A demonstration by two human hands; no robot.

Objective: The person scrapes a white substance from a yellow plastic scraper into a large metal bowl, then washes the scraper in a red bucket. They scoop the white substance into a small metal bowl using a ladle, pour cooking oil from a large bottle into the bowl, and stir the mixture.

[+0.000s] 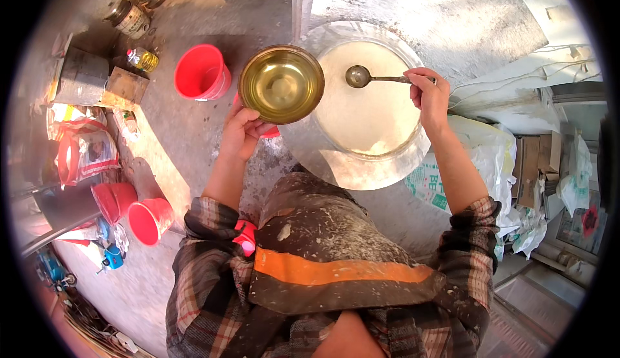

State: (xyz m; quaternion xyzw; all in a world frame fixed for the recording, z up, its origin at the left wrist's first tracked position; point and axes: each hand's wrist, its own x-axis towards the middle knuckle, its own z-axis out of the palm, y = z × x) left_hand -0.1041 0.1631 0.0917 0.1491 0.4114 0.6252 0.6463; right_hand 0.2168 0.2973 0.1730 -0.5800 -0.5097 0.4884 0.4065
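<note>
My left hand (pixel 243 130) grips the near rim of a round metal bowl (pixel 281 84), brassy in colour, with what looks like clear yellowish liquid inside. In my right hand (pixel 430 94) is the handle of a metal ladle (pixel 358 76). The ladle's small round cup hangs over a wide metal basin (pixel 348 169). A pale cream-coloured liquid or batter (pixel 361 115) fills the basin's round middle. The bowl is held at the basin's left edge and overlaps it in view. Whether the ladle cup touches the cream surface, I cannot tell.
A red plastic bucket (pixel 201 73) stands on the concrete floor left of the bowl. More red buckets (pixel 150 222), an oil bottle (pixel 143 59) and a wooden box (pixel 125 88) are farther left. Plastic bags (pixel 477 159) and cardboard boxes (pixel 533 164) lie at right. My stained apron (pixel 334 241) is below.
</note>
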